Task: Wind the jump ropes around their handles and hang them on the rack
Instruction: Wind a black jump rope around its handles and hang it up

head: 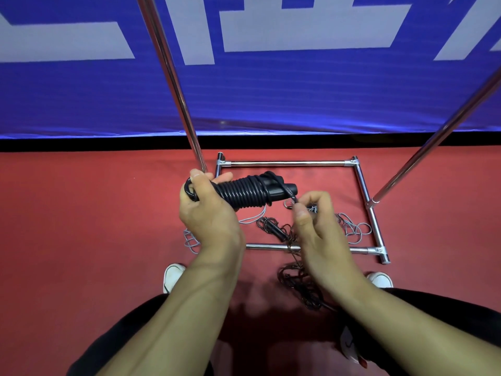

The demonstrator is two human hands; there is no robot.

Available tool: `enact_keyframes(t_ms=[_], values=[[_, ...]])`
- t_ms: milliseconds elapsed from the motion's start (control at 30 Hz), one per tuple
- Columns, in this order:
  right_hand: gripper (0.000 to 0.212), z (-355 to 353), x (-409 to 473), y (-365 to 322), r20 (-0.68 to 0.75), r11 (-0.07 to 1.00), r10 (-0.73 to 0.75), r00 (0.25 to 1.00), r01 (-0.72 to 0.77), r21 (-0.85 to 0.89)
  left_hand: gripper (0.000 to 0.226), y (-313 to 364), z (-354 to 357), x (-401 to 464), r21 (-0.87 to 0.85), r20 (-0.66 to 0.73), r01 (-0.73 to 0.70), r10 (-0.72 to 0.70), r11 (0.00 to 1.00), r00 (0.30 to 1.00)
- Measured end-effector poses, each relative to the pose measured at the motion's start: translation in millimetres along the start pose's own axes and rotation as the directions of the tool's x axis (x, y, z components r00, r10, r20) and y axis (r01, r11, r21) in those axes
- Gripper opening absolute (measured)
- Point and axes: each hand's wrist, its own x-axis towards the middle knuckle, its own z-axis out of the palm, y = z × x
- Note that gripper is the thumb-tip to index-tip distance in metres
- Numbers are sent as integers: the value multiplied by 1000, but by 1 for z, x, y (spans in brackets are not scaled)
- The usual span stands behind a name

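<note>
I think sports hall or gym. I see red sport floor point(81, 213), big blue banner point(271, 90) with huge pale letters along wall, shiny metal rack point(287, 164) standing on floor, loose jump ropes point(352, 229) lying around its base.

The scene is bright and evenly lit from above. Soft, blurred shadows of the arms fall on the red floor point(81, 213) near its lower edge. Thin glare lines run along the chrome rack point(284, 164) tubes, and a faint sheen marks the blue banner point(271, 90). Wide-angle distortion bends the rack's poles outward toward the frame's edges. Focus is sharp at centre, softer at the bottom corners.
</note>
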Motion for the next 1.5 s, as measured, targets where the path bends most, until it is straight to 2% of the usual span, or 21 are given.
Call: enact_keyframes(t_ms=[100,200,300,367,433,500,567,633,700,767,867,933,1000,1100,1233,1267,1400,1500], values=[[21,-2,0,0,-74,997,-60,995,62,35,24,1,-1,-2,0,9,6,-6,1000,1000],[30,-5,5,-10,-56,951,140,989,-119,285,24,1,-1,-5,37,28,-33,32,999,999],[32,-6,9,-13,48,831,350,936,-334,445,24,-1,-1,-8,102,50,-87,82,991,995],[37,-3,7,-13,66,761,414,908,-384,523,24,-1,-1,-9,100,47,-79,75,992,996],[39,2,3,-10,24,822,364,931,-333,462,24,-1,-1,-9,73,26,-46,44,996,999],[32,6,0,-5,18,909,260,965,-251,333,24,-1,-1,-7,36,3,-6,6,999,1000],[22,8,0,-1,41,961,160,986,-165,221,24,-1,-1,-6,16,-8,16,-16,1000,1000],[23,6,0,0,-9,995,63,998,-62,77,24,0,0,-4,15,-10,15,-14,1000,1000],[24,1,0,-4,-72,997,-47,996,43,-58,24,2,-1,-2,18,-1,-7,7,1000,1000],[25,-3,0,-13,-69,978,-108,992,94,-184,25,3,-2,-2,41,32,-59,57,997,998],[24,-4,1,-18,-57,964,-119,991,101,-244,26,2,-2,-9,95,89,-142,134,985,987],[25,-2,0,-14,-43,963,-139,989,124,-240,26,2,-1,-10,86,80,-134,127,987,989],[28,4,-5,-7,20,980,-114,993,115,-165,25,1,-1,-7,12,50,-62,61,998,997],[26,11,-9,-2,116,994,17,993,-29,103,26,0,0,-6,-43,65,8,-5,999,998],[12,11,-4,-1,78,959,128,989,-143,243,25,0,0,-9,-46,89,28,-23,999,996],[17,11,-3,-1,63,956,134,989,-146,256,25,0,0,-9,-49,94,37,-32,998,995],[62,9,-1,-5,105,939,106,989,-135,317,25,0,-2,-10,-40,103,53,-49,998,993],[68,7,0,-14,152,894,124,980,-177,412,25,2,-2,-10,-34,102,48,-44,998,994]])
